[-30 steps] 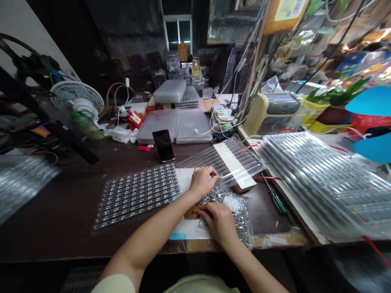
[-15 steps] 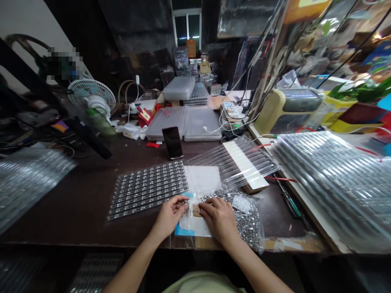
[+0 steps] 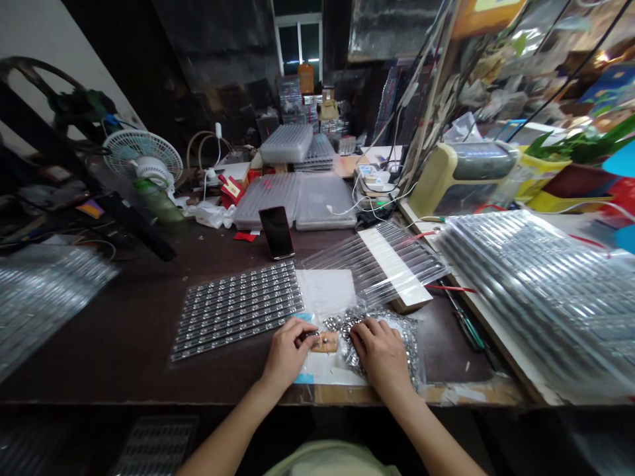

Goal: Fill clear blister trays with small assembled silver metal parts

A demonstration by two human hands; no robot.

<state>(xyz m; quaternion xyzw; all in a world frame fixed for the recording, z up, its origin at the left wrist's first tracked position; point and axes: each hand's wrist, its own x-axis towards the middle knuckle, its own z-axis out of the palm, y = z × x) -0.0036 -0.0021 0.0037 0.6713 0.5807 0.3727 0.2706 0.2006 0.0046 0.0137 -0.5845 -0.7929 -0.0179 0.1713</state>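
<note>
My left hand [image 3: 288,349] is closed in a pinch at the left end of a small tan block [image 3: 325,342]; a small dark, shiny piece shows at its fingertips, too small to name. My right hand [image 3: 381,347] rests on a clear plastic bag of small shiny metal parts [image 3: 413,340], fingers bent together, their tips among the parts. Whatever those tips hold is hidden. A few loose metal parts [image 3: 331,323] lie just behind the block. Under the block is a white and blue sheet [image 3: 325,377]. Left of my left hand lies a clear tray with rows of metal pieces [image 3: 238,307].
A dark phone [image 3: 276,233] stands propped behind the tray. Clear ribbed trays [image 3: 381,264] lie behind the bag, with a white strip across them. To the right are a green-handled screwdriver [image 3: 470,330] and a large stack of clear trays [image 3: 546,297]. A fan [image 3: 143,158] stands back left.
My right hand has moved right, from the tan block onto the bag of metal parts. My left hand has shifted slightly right, its fingers now closed at the block. More of the block shows.
</note>
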